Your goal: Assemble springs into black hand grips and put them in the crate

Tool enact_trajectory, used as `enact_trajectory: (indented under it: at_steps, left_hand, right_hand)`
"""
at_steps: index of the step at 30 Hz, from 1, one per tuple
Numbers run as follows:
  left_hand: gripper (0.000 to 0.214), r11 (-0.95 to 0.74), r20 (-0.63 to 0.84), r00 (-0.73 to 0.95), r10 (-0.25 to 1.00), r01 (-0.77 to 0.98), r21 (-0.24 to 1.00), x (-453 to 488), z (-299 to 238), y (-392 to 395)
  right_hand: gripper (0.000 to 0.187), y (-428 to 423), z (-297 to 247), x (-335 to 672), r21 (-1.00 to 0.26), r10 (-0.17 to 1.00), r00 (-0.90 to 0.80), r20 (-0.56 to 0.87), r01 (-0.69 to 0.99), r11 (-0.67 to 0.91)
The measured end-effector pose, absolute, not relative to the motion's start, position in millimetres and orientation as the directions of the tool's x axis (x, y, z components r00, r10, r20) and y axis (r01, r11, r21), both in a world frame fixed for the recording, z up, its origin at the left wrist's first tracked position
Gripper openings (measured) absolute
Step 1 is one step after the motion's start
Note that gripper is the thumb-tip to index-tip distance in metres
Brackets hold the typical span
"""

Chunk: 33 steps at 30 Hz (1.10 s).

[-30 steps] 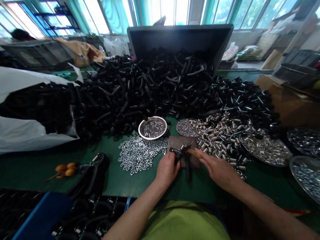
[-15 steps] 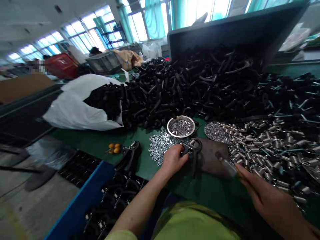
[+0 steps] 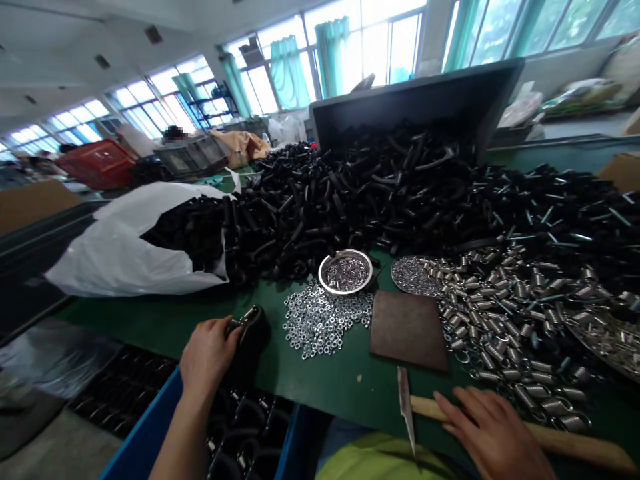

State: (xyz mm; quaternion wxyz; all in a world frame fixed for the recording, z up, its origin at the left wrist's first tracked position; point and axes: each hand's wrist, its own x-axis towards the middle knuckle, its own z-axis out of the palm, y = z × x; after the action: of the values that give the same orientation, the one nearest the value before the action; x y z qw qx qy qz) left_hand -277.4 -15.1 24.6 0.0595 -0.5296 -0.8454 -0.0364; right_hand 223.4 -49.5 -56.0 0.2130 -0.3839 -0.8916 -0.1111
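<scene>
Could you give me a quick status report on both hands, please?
Left hand gripping black assembled part at table edge, above blue bin. Right hand flat on wooden-handled tool. Washers and brown plate lie apart from both hands.

Large workshop hall. A long band of windows (image 3: pixel 350 53) runs along the far wall, hung with teal curtains (image 3: pixel 295 67). Strong daylight enters and washes out the panes. The ceiling (image 3: pixel 60 40) is white with square fittings. The work table (image 3: pixel 150 320) has a green cover. The floor (image 3: pixel 45 427) at lower left is grey. A red crate (image 3: pixel 97 163) and a wire bin (image 3: pixel 193 157) stand far back.
</scene>
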Motion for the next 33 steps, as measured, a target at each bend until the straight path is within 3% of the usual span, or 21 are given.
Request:
enact_trajectory:
  at_steps: [2, 5, 8, 12, 17, 23, 25, 27, 28, 29, 31, 33]
  left_hand:
    - [0.038, 0.276, 0.263, -0.281, 0.923, 0.959, 0.059, -239, 29, 13]
    - [0.029, -0.099, 0.31, 0.044, 0.95, 0.982, 0.163, -159, 39, 75]
    - [0.025, -0.307, 0.216, 0.284, 0.934, 0.948, 0.085, -78, 46, 145]
    - [0.024, -0.342, 0.025, 0.342, 0.939, 0.94, -0.022, -9, 37, 219]
    - [0.017, -0.325, -0.065, 0.322, 0.944, 0.945, -0.034, 14, 16, 261]
    - [0.032, -0.304, 0.07, 0.299, 0.952, 0.95, 0.065, 8, 37, 265]
    - [0.039, -0.279, 0.198, 0.229, 0.953, 0.918, 0.281, 2, 50, 257]
    - [0.04, -0.245, 0.256, 0.084, 0.963, 0.668, 0.703, -6, 61, 242]
    - [0.037, -0.198, 0.215, 0.007, 0.977, 0.418, 0.887, -11, 64, 232]
    - [0.031, -0.125, 0.132, -0.04, 0.99, 0.137, 0.983, -16, 65, 220]
    - [0.019, 0.052, -0.078, -0.072, 0.994, -0.303, 0.951, -27, 64, 191]
    - [0.01, 0.19, -0.289, -0.085, 0.954, -0.575, 0.796, -36, 58, 158]
  right_hand:
    - [0.029, -45, -51, 223, 0.008, 0.637, -0.608, 0.473, 0.726, 0.688]
    - [0.028, -33, -40, 222, -0.011, 0.631, -0.617, 0.47, 0.711, 0.703]
    - [0.027, -16, -25, 219, -0.043, 0.637, -0.585, 0.501, 0.719, 0.694]
    - [0.026, 2, -7, 216, -0.12, 0.671, -0.522, 0.527, 0.736, 0.667]
    - [0.025, 14, 2, 234, -0.221, 0.739, -0.432, 0.517, 0.766, 0.603]
    - [0.025, 40, 0, 285, -0.268, 0.839, -0.306, 0.45, 0.85, 0.454]
    - [0.028, 60, -1, 299, -0.217, 0.859, -0.277, 0.43, 0.892, 0.397]
    - [0.032, 82, -2, 307, -0.14, 0.88, -0.269, 0.392, 0.928, 0.346]
    - [0.035, 92, -2, 309, -0.095, 0.892, -0.277, 0.356, 0.939, 0.33]
    - [0.039, 101, -2, 309, -0.054, 0.903, -0.292, 0.315, 0.944, 0.325]
    - [0.046, 115, -3, 308, 0.0, 0.914, -0.329, 0.237, 0.941, 0.338]
    - [0.051, 123, -5, 305, 0.012, 0.913, -0.357, 0.198, 0.932, 0.362]
